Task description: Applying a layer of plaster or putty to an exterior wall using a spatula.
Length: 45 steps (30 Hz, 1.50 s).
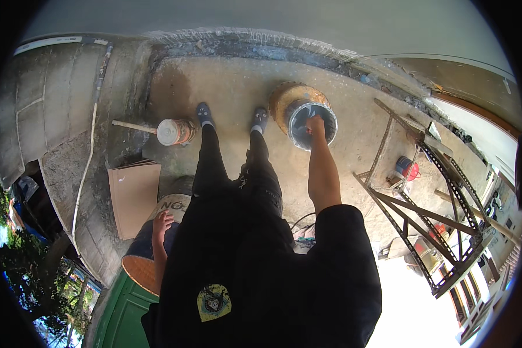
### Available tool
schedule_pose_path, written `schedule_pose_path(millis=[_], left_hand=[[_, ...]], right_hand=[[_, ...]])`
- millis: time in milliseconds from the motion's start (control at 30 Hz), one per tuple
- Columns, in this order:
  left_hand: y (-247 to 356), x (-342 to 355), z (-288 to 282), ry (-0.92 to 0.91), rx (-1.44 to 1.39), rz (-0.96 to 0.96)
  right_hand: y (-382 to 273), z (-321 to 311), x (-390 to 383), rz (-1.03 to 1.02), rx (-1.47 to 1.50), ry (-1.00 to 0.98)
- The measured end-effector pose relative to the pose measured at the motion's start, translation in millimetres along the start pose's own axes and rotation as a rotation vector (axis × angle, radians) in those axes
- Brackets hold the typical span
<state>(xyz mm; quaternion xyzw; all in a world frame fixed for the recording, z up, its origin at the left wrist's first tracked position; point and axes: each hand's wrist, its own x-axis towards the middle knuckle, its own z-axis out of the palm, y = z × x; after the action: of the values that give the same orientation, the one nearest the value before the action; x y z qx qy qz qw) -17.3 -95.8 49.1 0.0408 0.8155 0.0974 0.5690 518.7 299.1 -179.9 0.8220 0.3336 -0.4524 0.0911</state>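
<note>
My right hand point(314, 125) is closed over a grey bucket point(327, 137), gripping something small and grey-blue inside its rim that I cannot make out clearly. The bucket stands on or against a round, rusty yellow-brown base point(283, 100) on the concrete floor. My left hand point(162, 224) hangs low beside my body with its fingers apart and bent, holding nothing visible, near a dark drum point(143, 243). My feet in grey shoes are to the left of the bucket.
At left are a capped container point(174, 133) with a pole, cardboard point(132, 197), a pipe point(86, 168) and a green door point(124, 313). At right stand a metal frame point(406, 211) and a red-and-blue pail point(408, 169). A wall edge runs along the top.
</note>
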Motion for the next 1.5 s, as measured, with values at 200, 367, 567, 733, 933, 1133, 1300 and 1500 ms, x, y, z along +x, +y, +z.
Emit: schedule_pose_path(millis=[200, 367, 567, 733, 933, 1133, 1300, 1500], left_hand=[[31.7, 10.5, 4.2, -0.004, 0.026, 0.022], [54.3, 37.3, 13.7, -0.056, 0.052, 0.089], [75.2, 70.6, 29.6, -0.103, 0.042, 0.138], [103.6, 79.8, 43.3, -0.118, 0.086, 0.170], [106.7, 80.4, 40.3, -0.156, 0.114, 0.192], [109.0, 69.2, 41.8, -0.118, 0.154, 0.166], [109.2, 62.5, 51.4, -0.104, 0.168, 0.137], [105.2, 59.9, 56.3, -0.109, 0.180, 0.128]], right_hand=[[3.7, -7.2, -13.4, 0.058, 0.031, -0.089], [41.9, -27.8, -62.8, -0.200, 0.025, 0.038], [95.9, -34.4, -146.8, -0.358, 0.236, 0.169], [134.2, -13.3, -173.2, -0.374, 0.275, 0.478], [127.8, -9.6, -200.9, -0.291, 0.237, 0.435], [131.7, -6.4, -209.5, -0.289, 0.234, 0.459], [139.3, -3.7, -203.5, -0.302, 0.221, 0.458], [138.9, 1.8, -205.1, -0.300, 0.213, 0.426]])
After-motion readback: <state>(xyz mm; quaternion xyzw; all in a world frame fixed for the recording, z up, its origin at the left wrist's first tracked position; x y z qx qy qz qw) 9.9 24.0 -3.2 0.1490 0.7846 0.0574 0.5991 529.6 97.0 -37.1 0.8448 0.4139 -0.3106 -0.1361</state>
